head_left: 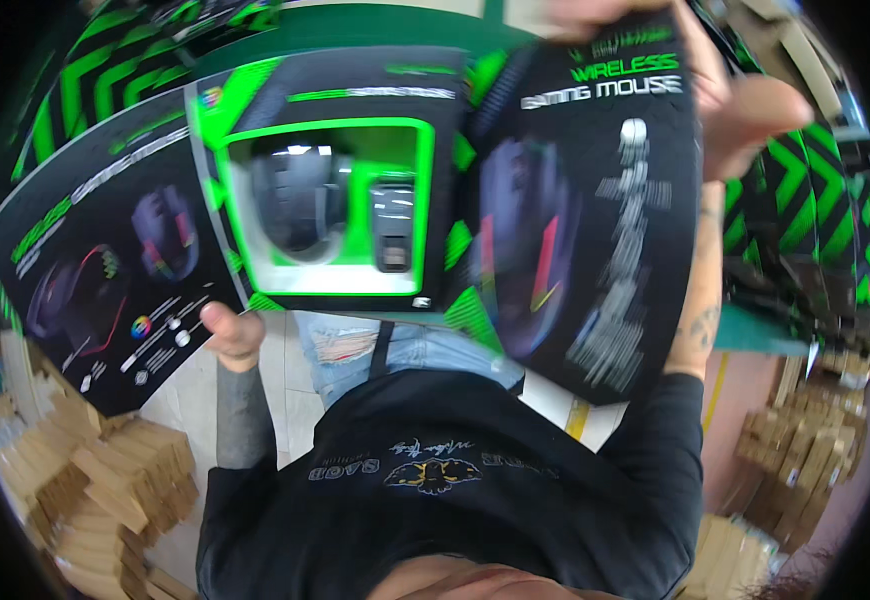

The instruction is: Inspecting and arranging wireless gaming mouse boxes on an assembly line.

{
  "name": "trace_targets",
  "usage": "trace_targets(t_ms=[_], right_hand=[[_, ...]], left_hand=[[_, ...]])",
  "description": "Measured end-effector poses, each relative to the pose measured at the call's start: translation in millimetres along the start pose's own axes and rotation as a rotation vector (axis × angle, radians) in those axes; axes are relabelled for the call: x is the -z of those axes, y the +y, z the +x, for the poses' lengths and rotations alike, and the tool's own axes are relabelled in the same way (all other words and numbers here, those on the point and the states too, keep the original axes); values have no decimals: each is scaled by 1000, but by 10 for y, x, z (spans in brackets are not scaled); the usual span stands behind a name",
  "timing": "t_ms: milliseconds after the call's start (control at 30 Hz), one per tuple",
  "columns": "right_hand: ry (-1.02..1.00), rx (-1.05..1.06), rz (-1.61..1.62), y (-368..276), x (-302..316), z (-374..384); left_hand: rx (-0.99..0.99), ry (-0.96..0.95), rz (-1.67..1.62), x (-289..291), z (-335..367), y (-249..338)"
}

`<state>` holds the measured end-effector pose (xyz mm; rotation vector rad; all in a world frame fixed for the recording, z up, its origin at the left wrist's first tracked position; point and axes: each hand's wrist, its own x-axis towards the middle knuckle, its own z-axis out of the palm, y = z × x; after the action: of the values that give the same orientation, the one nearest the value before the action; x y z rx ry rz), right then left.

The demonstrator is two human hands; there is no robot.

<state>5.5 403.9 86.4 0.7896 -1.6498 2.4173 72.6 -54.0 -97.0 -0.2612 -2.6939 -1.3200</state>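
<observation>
Tiled floor with stacks of brown cartons on both sides; a green surface lies across the top, flanked by black packages with green chevrons. Held up before the person, an opened black box spreads three panels across the view. Its middle panel has a green-edged recess with a dark mouse at left and, just beside it, a small dark piece; a green-and-white line of lettering runs above. The left flap carries a slanting green-and-white heading, product pictures, a colour wheel and small white symbols. The right flap bears a two-line heading, green over white, a large mouse picture with red accents, and a column of smaller white print too blurred to read. The left hand is closed on the lower edge of the left flap, thumb in front, its other fingers hidden behind. The right hand grips the outer edge of the right flap, its fingers partly concealed and blurred. Below, a black shirt shows pale lettering around a gold winged emblem, above it blue jeans.
</observation>
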Motion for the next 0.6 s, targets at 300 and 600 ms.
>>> trace_targets(t_ms=[300, 600], right_hand=[[337, -135, -947, -256, 310, -991], [-41, -518, -1294, 56, -581, -1421]], left_hand=[[-115, 33, -167, 153, -71, 432], [-584, -152, -17, 322, 497, 899]])
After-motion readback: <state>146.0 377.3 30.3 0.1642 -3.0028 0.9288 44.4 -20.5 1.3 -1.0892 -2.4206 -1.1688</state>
